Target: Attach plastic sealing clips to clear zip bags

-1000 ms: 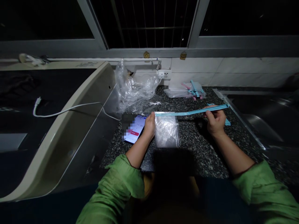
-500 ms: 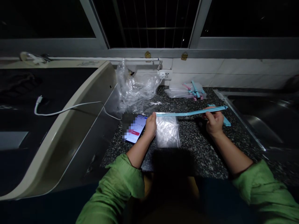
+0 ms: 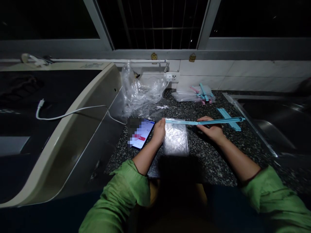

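Observation:
A long light-blue plastic bag clip (image 3: 179, 122), hinged near its middle, stretches unfolded between my hands above the counter. My left hand (image 3: 159, 131) is closed on its left end, beside the phone (image 3: 146, 128). At the hinge, my right hand (image 3: 211, 130) pinches the clip between thumb and fingers. The right half slants slightly upward and its tip reaches past that hand. Beneath the left half lies a clear, flat plastic bag (image 3: 176, 140). More light-blue clips (image 3: 229, 119) rest on the counter behind the right half; their exact number is unclear.
A crumpled clear plastic bag (image 3: 143, 92) stands by the wall. Pink and blue strips lie on clear packets (image 3: 184, 96) at the back. To the right is a sink (image 3: 279, 123); a large appliance (image 3: 97, 94) with a white cable (image 3: 70, 113) is on the left.
My right hand has slid left along the clip, from near its right end to the hinge. The clip now bends more visibly there, and the clips on the counter are more exposed.

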Demonstrator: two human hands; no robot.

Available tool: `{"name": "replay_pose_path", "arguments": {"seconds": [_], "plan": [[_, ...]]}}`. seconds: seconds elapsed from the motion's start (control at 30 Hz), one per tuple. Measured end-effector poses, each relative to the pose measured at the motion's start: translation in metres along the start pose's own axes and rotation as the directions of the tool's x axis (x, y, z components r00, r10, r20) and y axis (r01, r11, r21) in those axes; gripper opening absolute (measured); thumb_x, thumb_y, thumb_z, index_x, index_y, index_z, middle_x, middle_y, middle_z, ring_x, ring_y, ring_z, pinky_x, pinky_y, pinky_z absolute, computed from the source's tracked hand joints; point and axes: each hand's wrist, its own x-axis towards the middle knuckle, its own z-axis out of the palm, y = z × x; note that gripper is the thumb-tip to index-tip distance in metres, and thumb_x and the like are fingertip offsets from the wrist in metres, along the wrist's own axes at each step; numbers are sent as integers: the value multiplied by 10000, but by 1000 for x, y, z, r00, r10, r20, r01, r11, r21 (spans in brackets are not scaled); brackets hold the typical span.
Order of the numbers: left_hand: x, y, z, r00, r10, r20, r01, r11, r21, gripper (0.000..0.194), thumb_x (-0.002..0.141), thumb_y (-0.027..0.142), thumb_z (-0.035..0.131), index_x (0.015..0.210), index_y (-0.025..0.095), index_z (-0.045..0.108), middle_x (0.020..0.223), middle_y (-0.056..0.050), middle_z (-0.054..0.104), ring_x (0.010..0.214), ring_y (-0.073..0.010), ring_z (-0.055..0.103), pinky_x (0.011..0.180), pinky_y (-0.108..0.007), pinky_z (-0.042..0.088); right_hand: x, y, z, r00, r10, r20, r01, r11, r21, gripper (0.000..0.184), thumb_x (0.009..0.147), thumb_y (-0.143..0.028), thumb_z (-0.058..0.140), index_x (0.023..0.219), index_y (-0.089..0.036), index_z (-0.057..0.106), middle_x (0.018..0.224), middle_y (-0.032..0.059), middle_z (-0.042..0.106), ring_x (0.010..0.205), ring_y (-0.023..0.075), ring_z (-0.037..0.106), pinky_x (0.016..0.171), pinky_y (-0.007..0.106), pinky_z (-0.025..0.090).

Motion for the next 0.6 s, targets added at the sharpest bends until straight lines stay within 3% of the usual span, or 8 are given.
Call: {"name": "replay_pose_path", "arguments": {"seconds": [0.43, 0.6], "plan": [[-3, 6, 2, 999, -40, 16, 40, 999, -25, 355, 774, 454, 546, 600, 144, 551, 539, 20, 537, 563, -121, 470, 584, -240, 351, 0, 5, 1, 995, -72, 71, 80, 989, -124, 227, 752, -447, 612, 774, -229, 671, 770, 31, 670, 743, 192, 627, 733, 392, 525], [-5, 9, 2, 991, -62, 116, 74, 993, -96, 348, 720, 481, 574, 638, 143, 573, 558, 6, 577, 581, -137, 510, 613, -255, 382, -1, 10, 0, 994, -106, 25, 109, 974, -201, 198, 773, -421, 592, 776, -238, 668, 772, 30, 675, 759, 201, 632, 734, 400, 530]]}}
